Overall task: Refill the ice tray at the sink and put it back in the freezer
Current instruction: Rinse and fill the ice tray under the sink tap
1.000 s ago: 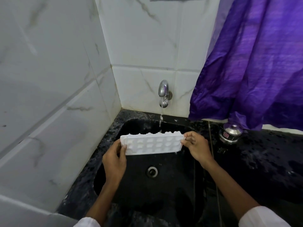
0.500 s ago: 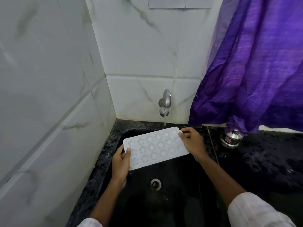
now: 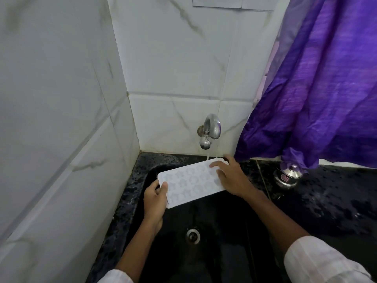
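Head view | left hand and right hand clamp ice tray ends, cavities up, far corner under tap stream, catching water

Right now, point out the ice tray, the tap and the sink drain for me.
ice tray (image 3: 191, 181), head view, middle of its moulded top face.
tap (image 3: 212, 126), head view, curved metal spout body.
sink drain (image 3: 192, 235), head view, centre of the metal ring.

Both arms come in bare from the wrist up with white sleeves pushed back near the elbows, no rings or watch showing on either hand.
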